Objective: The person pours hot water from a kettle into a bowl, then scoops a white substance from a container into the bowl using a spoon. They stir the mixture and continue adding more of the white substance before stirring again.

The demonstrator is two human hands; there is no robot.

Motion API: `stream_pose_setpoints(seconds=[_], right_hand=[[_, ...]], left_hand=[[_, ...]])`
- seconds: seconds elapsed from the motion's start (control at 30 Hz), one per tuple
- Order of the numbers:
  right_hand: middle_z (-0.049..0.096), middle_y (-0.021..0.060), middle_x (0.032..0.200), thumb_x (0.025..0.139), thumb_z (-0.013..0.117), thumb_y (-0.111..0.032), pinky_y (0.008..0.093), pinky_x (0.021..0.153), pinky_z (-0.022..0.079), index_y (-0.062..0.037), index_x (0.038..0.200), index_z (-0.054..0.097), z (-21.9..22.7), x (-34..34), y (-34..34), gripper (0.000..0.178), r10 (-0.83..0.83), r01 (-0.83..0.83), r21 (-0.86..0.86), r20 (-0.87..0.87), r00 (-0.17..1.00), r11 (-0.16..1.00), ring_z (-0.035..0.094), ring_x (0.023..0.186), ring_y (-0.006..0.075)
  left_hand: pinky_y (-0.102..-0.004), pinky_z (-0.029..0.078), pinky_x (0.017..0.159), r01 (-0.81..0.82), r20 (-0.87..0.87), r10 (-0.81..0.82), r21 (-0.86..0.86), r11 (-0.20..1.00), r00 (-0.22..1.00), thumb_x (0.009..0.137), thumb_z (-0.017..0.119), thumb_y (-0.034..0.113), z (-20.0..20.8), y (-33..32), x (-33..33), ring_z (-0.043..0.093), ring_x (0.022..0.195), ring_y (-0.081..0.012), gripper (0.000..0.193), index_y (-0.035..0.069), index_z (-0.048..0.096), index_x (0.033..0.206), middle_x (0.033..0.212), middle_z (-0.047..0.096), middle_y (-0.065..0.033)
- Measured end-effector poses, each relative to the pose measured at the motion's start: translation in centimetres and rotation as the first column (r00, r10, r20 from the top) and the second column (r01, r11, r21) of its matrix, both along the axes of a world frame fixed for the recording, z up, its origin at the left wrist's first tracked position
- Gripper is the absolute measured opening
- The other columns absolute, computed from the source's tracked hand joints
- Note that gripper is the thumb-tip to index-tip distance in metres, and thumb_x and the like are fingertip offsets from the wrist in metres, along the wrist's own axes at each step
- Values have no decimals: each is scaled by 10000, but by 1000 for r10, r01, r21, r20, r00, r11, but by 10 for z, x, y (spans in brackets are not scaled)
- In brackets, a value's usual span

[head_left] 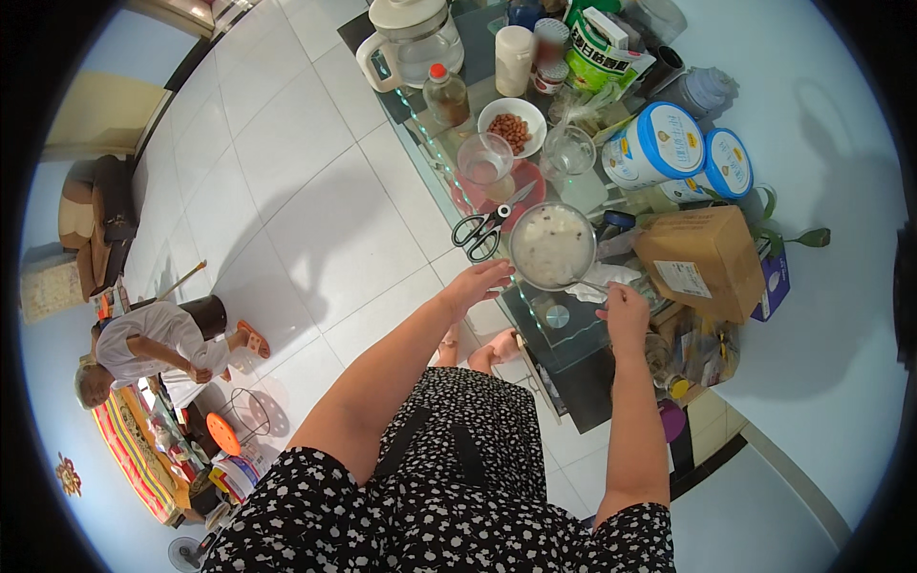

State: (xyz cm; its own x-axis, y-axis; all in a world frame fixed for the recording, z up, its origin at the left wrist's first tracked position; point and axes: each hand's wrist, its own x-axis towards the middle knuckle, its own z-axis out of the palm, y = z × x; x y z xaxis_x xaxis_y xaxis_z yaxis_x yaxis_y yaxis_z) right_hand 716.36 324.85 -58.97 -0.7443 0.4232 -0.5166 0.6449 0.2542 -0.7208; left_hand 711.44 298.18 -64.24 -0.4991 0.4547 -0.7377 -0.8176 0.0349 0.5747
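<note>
A round bowl (552,250) of whitish, porridge-like food with dark specks sits near the front of the glass table. My right hand (628,313) is closed around the thin handle of a spoon (594,286), whose other end reaches the bowl's near right rim. At the bowl's left side is my left hand (480,286), fingers stretched towards the rim and holding nothing; I cannot tell whether they touch it. Black-handled scissors (485,227) lie just beyond that hand, blades pointing away. A crumpled white tissue (611,277) is beside the spoon.
Farther back are a white bowl of reddish-brown nuts (512,128), a clear cup (485,159), a red-capped bottle (446,95) and a kettle (411,43). Blue-white tubs (654,145) and a cardboard box (702,263) line the right. A seated person (162,344) is at far left.
</note>
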Motion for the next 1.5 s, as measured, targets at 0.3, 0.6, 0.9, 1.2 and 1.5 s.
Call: stream_pose_setpoints(seconds=[0.3, 0.6, 0.9, 1.2, 1.5], right_hand=[[580, 103, 740, 877, 565, -102, 366, 630, 476, -8, 1013, 647, 35, 0, -13, 184, 544, -342, 551, -256, 799, 761, 591, 679, 268], [559, 92, 858, 799, 613, -28, 392, 674, 474, -50, 1024, 644, 31, -7, -29, 228, 728, -499, 589, -242, 641, 635, 570, 811, 287], [542, 94, 844, 769, 614, -9, 370, 672, 484, -36, 1030, 620, 23, -31, -52, 262, 769, -498, 629, -272, 579, 597, 570, 828, 282], [536, 76, 896, 722, 573, -50, 317, 713, 504, -4, 1012, 606, 44, -50, -72, 295, 933, -591, 732, -184, 309, 340, 549, 898, 246], [552, 72, 924, 703, 582, -60, 300, 718, 508, 16, 1033, 591, 48, -26, -62, 339, 964, -642, 730, -96, 247, 237, 553, 905, 229]], left_hand=[[-344, 346, 1024, 15, -2, -15, -7, 1000, 1000, 952, 458, 417, 3, 0, 0, 418, 1263, -193, 575, 61, 352, 1391, 1367, 456, -62], [-350, 340, 1034, 25, -3, -25, -12, 1000, 1000, 964, 440, 383, 4, 1, -1, 408, 1275, -197, 538, 60, 358, 1387, 1369, 454, -64], [-353, 332, 1041, 25, -10, -25, 1, 1000, 1000, 965, 437, 388, 2, -1, 0, 401, 1279, -202, 556, 56, 337, 1399, 1381, 442, -71], [-351, 333, 1037, 38, -16, -38, 3, 999, 999, 963, 439, 395, 0, -1, -1, 412, 1264, -184, 561, 63, 336, 1403, 1365, 461, -51], [-344, 332, 1030, 47, -6, -47, -3, 999, 999, 967, 435, 387, 0, -1, -2, 414, 1261, -179, 550, 70, 337, 1405, 1365, 462, -44]])
